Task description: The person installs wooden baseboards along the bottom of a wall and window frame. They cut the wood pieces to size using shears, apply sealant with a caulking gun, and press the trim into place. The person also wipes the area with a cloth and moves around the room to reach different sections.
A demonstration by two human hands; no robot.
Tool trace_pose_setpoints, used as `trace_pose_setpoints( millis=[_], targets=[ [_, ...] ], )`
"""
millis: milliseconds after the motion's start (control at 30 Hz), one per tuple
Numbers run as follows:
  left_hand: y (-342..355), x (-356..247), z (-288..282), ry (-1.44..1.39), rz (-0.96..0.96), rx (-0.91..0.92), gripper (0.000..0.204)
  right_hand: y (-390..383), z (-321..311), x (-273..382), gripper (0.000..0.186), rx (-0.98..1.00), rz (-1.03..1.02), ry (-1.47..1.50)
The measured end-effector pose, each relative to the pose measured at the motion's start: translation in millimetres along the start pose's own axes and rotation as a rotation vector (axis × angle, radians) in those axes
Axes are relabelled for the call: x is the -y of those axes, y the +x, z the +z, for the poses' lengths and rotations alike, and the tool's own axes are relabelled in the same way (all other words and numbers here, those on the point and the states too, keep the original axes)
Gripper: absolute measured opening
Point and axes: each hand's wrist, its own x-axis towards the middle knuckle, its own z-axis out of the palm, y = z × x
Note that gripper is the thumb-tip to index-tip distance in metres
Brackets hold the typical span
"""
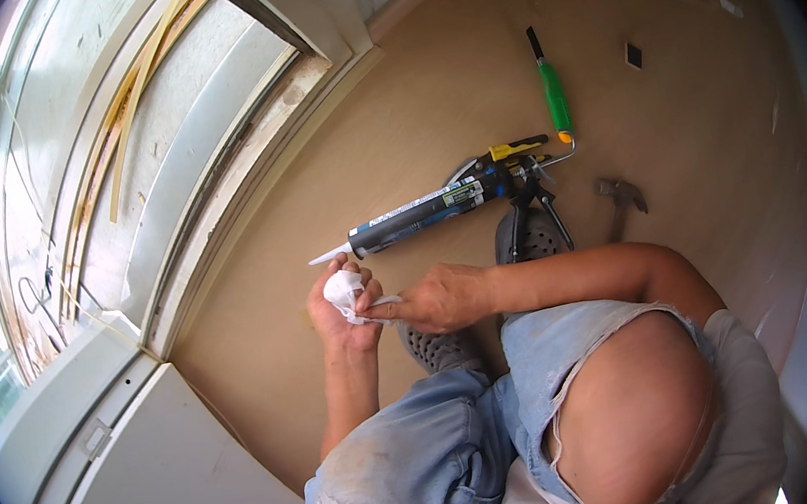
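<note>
In front of my knees, my left hand (342, 322) is turned palm up with its fingers curled round a crumpled white wipe (342, 290). My right hand (444, 297) comes in from the right, its index finger stretched against a loose end of the wipe and its other fingers curled under. Just beyond the hands a caulking gun (518, 200) lies on the floor, loaded with a dark sealant tube (429, 214). The tube's white nozzle (328, 255) points left, close above my left fingertips.
A yellow-and-black hand tool (517, 147) lies behind the gun, beside a green-handled tool (555, 100) with a dark blade. A hammer (624, 200) and a small dark square (633, 54) are at right. Left are a door frame (241, 161), a white door panel (167, 462) and wood strips (131, 124).
</note>
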Motion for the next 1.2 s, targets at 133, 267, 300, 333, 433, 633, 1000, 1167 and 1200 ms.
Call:
trace_pose_setpoints(
  millis=[133, 267, 300, 333, 433, 633, 1000, 1167, 1200],
  targets=[
    [2, -15, -3, -0.1, 0.051, 0.097, 0.014, -1, -19, -11, 0.074, 0.09, -0.076, -0.091],
    [-1, -62, -8, -0.309, 0.268, 0.432, 0.014, -13, -42, -54, 0.063, -0.034, -0.169, -0.305],
    [-5, -62, -2, -0.285, 0.274, 0.404, 0.012, -14, -41, -76, 0.059, -0.205, -0.065, -0.338],
    [-9, -61, 3, -0.265, 0.286, 0.375, 0.011, -2, -54, -90, 0.057, -0.363, 0.11, -0.45],
    [-6, -42, 9, -0.205, 0.252, 0.308, 0.009, 39, -95, -137, 0.058, -0.55, 0.57, -0.729],
    [8, -23, 1, -0.108, 0.244, 0.198, 0.02, 80, -99, -186, 0.071, -0.708, 0.798, -0.883],
    [17, -13, -1, -0.043, 0.231, -0.019, 0.019, 90, -90, -146, 0.052, -0.584, 0.384, -0.643],
    [33, -32, -38, -0.027, 0.335, -0.047, 0.017, 72, -38, -37, 0.055, -0.43, -0.018, -0.384],
    [39, -28, -30, -0.14, 0.286, -0.066, 0.018, 64, -32, -25, 0.06, -0.345, -0.07, -0.348]
  ],
)
